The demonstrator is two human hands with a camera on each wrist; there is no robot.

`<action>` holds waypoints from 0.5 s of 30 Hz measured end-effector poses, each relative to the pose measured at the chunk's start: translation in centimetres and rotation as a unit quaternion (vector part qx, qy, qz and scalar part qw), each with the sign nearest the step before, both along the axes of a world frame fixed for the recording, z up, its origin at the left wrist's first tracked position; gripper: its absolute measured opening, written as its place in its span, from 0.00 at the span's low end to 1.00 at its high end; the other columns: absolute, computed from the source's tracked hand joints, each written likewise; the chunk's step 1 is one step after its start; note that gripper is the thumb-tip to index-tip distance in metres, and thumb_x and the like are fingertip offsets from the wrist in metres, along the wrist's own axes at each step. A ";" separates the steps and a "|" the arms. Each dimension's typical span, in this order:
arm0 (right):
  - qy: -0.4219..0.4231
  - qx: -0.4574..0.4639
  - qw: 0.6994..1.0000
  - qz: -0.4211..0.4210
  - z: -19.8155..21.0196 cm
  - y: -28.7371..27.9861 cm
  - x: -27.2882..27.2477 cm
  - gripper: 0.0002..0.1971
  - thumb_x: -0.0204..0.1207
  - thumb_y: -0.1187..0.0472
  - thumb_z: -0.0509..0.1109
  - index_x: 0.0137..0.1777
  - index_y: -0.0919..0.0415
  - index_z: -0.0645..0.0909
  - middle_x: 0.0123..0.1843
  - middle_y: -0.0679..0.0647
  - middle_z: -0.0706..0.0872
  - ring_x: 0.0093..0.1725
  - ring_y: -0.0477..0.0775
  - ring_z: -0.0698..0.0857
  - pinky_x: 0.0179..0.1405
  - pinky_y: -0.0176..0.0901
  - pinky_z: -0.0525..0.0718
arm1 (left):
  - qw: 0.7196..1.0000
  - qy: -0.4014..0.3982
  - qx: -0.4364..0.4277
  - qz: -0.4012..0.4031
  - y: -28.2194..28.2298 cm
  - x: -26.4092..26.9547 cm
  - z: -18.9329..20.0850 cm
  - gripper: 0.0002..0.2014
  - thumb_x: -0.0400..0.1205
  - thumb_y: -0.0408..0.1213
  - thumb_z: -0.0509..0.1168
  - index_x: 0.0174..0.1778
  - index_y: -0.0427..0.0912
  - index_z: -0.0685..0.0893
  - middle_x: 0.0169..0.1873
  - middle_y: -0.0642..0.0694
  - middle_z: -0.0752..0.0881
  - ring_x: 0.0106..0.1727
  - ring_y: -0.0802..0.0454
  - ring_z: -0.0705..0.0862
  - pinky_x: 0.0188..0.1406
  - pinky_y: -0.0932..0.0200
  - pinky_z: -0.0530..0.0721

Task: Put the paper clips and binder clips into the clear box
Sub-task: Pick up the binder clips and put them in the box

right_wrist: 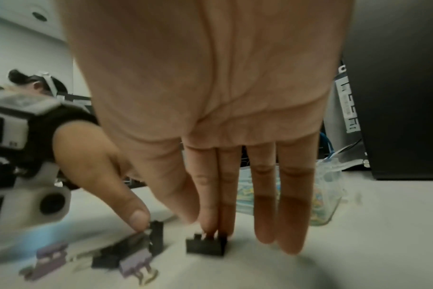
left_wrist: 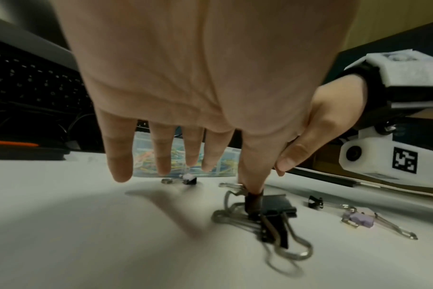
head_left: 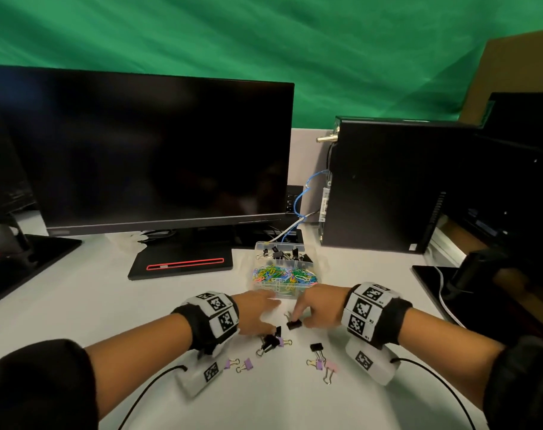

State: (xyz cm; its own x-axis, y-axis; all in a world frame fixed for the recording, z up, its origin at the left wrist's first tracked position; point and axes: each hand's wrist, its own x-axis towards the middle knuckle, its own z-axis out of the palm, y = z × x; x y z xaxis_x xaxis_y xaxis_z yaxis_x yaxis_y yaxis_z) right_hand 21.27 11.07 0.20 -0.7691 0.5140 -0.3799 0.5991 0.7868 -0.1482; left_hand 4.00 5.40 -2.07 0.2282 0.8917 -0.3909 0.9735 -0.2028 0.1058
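The clear box point(head_left: 314, 261) stands mid-table, with coloured paper clips point(head_left: 284, 274) in its near compartment and black binder clips point(head_left: 282, 253) in the far one. My left hand point(head_left: 259, 311) hovers palm down with its fingers spread and straight point(left_wrist: 119, 160). Its thumb tip presses on a pile of black binder clips point(left_wrist: 275, 209). My right hand point(head_left: 309, 311) points its straight fingers point(right_wrist: 292, 215) downward, and the index and middle tips touch a single black binder clip point(right_wrist: 207, 245), seen also as the black binder clip point(head_left: 294, 324). Neither hand has lifted anything.
Loose purple binder clips point(head_left: 239, 364), a black one point(head_left: 316, 346) and a purple and pink pair point(head_left: 325, 365) lie nearer me. A monitor point(head_left: 158, 156) and its base point(head_left: 183, 262) stand behind the box, and a computer tower point(head_left: 385, 187) at right. Cables trail from both wrists.
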 end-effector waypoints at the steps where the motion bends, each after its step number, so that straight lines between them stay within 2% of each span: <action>1: 0.010 -0.009 1.000 0.001 0.4 -0.2 0.3 0.16 0.78 0.62 0.64 0.65 0.55 0.83 0.66 0.52 0.84 0.50 0.45 0.78 0.51 0.30 0.68 | 1.000 0.000 -0.005 0.004 0.0 0.3 -0.1 0.32 0.84 0.52 0.56 0.82 0.44 0.56 0.83 0.46 0.56 0.83 0.47 0.57 0.84 0.51 0.56; 4: 0.029 -0.017 0.999 -0.018 0.9 -0.4 1.4 0.15 0.76 0.57 0.69 0.63 0.55 0.83 0.62 0.49 0.85 0.40 0.39 0.74 0.46 0.29 0.68 | 1.000 -0.021 -0.008 0.011 -0.3 1.0 0.2 0.31 0.84 0.52 0.55 0.82 0.45 0.58 0.81 0.45 0.63 0.81 0.47 0.63 0.81 0.53 0.61; 6: 0.018 -0.028 0.998 -0.052 0.9 -0.4 2.4 0.24 0.70 0.50 0.76 0.67 0.50 0.78 0.58 0.47 0.82 0.41 0.45 0.78 0.50 0.36 0.77 | 0.998 -0.055 -0.001 0.008 -0.9 0.9 0.9 0.31 0.83 0.52 0.58 0.81 0.46 0.59 0.79 0.45 0.66 0.78 0.48 0.68 0.78 0.55 0.65; 8: -0.012 -0.043 0.995 -0.090 0.9 -0.7 3.4 0.38 0.60 0.45 0.81 0.70 0.45 0.71 0.57 0.47 0.78 0.43 0.52 0.85 0.47 0.46 0.88 | 0.995 -0.093 0.017 0.009 -1.7 0.4 1.6 0.37 0.79 0.54 0.64 0.81 0.48 0.58 0.78 0.46 0.64 0.77 0.49 0.68 0.77 0.56 0.67; 10: -0.029 -0.074 0.990 -0.116 0.7 -1.2 4.3 0.46 0.55 0.47 0.85 0.74 0.43 0.65 0.57 0.48 0.74 0.45 0.57 0.88 0.37 0.47 0.90 | 0.995 -0.090 0.021 0.027 -2.5 -0.6 2.0 0.47 0.71 0.56 0.73 0.82 0.51 0.56 0.77 0.49 0.60 0.77 0.49 0.67 0.78 0.55 0.68; 13: -0.038 -0.086 0.989 -0.118 0.0 -1.8 4.9 0.50 0.55 0.54 0.86 0.75 0.45 0.61 0.57 0.49 0.71 0.43 0.59 0.87 0.26 0.39 0.87 | 0.996 -0.021 -0.035 0.075 -3.8 -2.8 1.6 0.57 0.60 0.59 0.78 0.81 0.57 0.52 0.71 0.50 0.60 0.73 0.48 0.71 0.75 0.49 0.73; 14: -0.035 -0.096 0.987 -0.124 -0.3 -2.0 4.9 0.51 0.56 0.56 0.86 0.76 0.45 0.60 0.58 0.50 0.70 0.42 0.60 0.88 0.28 0.40 0.88 | 0.995 0.003 -0.053 0.081 -4.2 -3.3 1.4 0.58 0.59 0.58 0.79 0.80 0.57 0.51 0.70 0.49 0.61 0.72 0.47 0.73 0.74 0.47 0.74; 15: -0.028 -0.109 0.985 -0.129 -0.7 -2.2 4.8 0.51 0.56 0.57 0.86 0.76 0.44 0.60 0.59 0.51 0.70 0.44 0.62 0.88 0.33 0.45 0.90 | 0.994 0.016 -0.064 0.082 -4.5 -3.6 1.1 0.57 0.60 0.57 0.79 0.81 0.56 0.51 0.68 0.47 0.62 0.70 0.45 0.74 0.72 0.47 0.75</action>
State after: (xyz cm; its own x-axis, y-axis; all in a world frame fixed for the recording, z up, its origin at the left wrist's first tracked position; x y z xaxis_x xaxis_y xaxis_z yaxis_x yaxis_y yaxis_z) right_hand 26.09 8.92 -0.49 -0.5981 0.5920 -0.5401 0.7873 0.5599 -0.2582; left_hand 0.41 0.92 -0.94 0.0688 0.8579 -0.5092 0.9957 -0.0276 0.0881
